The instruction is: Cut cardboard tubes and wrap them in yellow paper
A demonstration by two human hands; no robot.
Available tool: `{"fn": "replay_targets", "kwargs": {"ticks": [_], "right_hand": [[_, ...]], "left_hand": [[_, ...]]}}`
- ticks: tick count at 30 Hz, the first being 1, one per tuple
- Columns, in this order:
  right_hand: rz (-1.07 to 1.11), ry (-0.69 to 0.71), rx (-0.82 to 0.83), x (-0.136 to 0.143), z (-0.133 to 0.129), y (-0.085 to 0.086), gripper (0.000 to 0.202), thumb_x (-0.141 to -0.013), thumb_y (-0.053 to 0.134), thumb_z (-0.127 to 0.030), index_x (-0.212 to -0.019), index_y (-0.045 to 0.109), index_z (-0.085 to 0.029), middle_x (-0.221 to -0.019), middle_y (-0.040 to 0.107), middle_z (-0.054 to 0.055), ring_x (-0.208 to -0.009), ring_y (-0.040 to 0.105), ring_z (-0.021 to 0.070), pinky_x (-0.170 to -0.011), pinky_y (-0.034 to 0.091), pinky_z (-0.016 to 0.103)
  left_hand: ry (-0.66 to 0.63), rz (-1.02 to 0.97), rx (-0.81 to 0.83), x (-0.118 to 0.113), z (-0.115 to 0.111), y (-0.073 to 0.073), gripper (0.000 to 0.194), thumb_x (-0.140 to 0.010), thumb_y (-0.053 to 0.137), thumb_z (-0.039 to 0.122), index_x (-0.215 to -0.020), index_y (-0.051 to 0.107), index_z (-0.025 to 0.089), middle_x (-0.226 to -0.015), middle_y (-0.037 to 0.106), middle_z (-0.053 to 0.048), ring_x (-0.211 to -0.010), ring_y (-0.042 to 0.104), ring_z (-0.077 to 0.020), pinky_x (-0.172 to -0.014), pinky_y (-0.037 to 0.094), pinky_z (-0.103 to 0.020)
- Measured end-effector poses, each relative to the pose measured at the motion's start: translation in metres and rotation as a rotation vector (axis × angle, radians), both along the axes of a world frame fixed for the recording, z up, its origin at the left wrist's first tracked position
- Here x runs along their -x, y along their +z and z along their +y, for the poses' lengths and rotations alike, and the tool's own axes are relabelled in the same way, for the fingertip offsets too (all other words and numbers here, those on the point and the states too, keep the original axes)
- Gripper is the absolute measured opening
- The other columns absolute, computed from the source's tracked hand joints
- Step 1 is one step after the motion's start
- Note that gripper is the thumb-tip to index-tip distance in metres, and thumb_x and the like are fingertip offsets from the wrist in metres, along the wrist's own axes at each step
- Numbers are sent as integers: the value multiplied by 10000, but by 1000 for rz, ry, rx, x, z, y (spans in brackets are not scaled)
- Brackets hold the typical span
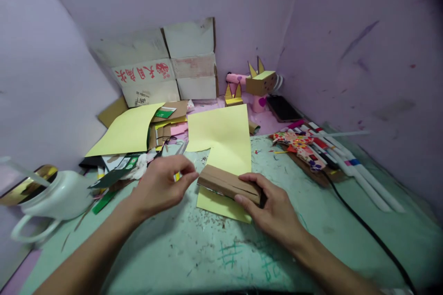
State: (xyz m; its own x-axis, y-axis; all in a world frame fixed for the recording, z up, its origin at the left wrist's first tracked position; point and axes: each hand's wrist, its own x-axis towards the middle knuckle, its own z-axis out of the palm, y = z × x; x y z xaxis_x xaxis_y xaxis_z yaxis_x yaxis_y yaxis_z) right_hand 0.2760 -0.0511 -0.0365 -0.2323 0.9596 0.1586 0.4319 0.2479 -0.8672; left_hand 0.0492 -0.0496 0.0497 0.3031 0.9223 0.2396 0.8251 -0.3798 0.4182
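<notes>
My right hand (273, 205) grips the right end of a folded brown cardboard piece (226, 183), thumb on the near side and fingers over the far edge. That piece is long and box-like, held slightly tilted over yellow paper (228, 140). The yellow sheet has a notch cut out of its left side, and part of it is covered by the cardboard. Just off the cardboard's left end, my left hand (169, 179) is closed in a pinch, thumb against forefinger. Whatever may be between those fingertips is too small to make out.
A white mug (58, 198) stands at left beside paper and cardboard scraps under another yellow sheet (128, 131). Behind are a flattened carton (194, 55) and a cardboard animal figure (261, 84). At right lie a phone (284, 108), markers (360, 175) and a black cable (367, 226).
</notes>
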Motion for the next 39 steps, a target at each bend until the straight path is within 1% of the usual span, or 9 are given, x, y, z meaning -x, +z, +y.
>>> {"fn": "replay_targets", "kwargs": {"ticks": [3, 6, 8, 12, 17, 21, 27, 34, 39], "right_hand": [[-44, 59, -67, 7, -8, -4, 300, -735, 594, -263, -1025, 549, -199, -999, 642, 68, -900, 595, 227, -797, 470, 362], [-73, 191, -131, 8, -10, -6, 334, -744, 591, -212, -1071, 528, -198, -1064, 621, 80, -977, 572, 224, -854, 455, 377], [-67, 241, -163, 5, -8, -7, 335, -762, 581, -199, -1091, 517, -190, -1098, 606, 94, -1015, 558, 220, -878, 448, 381], [-81, 278, -189, -6, -2, -6, 324, -795, 580, -223, -1114, 534, -193, -1198, 565, 113, -1124, 506, 226, -955, 402, 422], [-148, 407, -158, -21, -3, -6, 674, -713, 691, -251, -1314, 387, -230, -1373, 423, 113, -1249, 397, 248, -1028, 336, 462], [-178, 371, -177, -26, -8, -7, 836, -646, 747, -265, -1357, 313, -194, -1380, 407, 137, -1265, 368, 261, -1045, 324, 448], [-175, 332, -253, -22, -9, -9, 652, -730, 670, -270, -1309, 386, -175, -1300, 494, 134, -1198, 434, 245, -1009, 370, 427], [-276, 326, -293, -19, -14, -4, 565, -789, 573, -217, -1300, 360, -108, -1285, 489, 171, -1175, 444, 244, -995, 395, 415], [-339, 287, -367, -14, -16, -6, 432, -817, 519, -183, -1232, 432, -105, -1259, 505, 174, -1161, 444, 257, -984, 399, 430]], "left_hand": [[73, -1, 42, 12, -25, -25, 147, -765, 569, 282, -648, 533, 199, -630, 591, -7, -593, 528, -141, -568, 409, -261], [-33, -92, -54, 12, -36, -41, 153, -695, 632, 249, -821, 566, 195, -958, 612, -104, -899, 556, -241, -789, 444, -357], [-149, -99, -78, 7, -37, -43, 248, -666, 629, 191, -909, 582, 198, -1107, 562, -133, -1042, 500, -287, -895, 401, -417], [-382, 109, 0, -4, -31, -39, 211, -724, 553, 130, -911, 622, 199, -1110, 583, -141, -1053, 514, -291, -988, 323, -464], [-513, 241, -147, 1, -19, -51, 155, -788, 501, 144, -915, 587, 163, -1157, 570, -167, -1090, 504, -309, -938, 386, -508], [-573, 272, -237, 8, -11, -62, 178, -793, 503, 134, -969, 533, 132, -1209, 541, -179, -1139, 477, -295, -932, 428, -491], [-634, 284, -279, 9, -7, -65, 189, -786, 505, 97, -973, 525, 119, -1246, 526, -181, -1195, 442, -285, -962, 436, -463], [-626, 248, -362, 9, -8, -72, 233, -725, 491, 16, -939, 539, 96, -1230, 541, -212, -1200, 444, -300, -958, 440, -467], [-621, 231, -370, 10, -4, -76, 294, -682, 483, 4, -955, 547, 95, -1205, 563, -211, -1160, 485, -303, -923, 454, -489]]}}
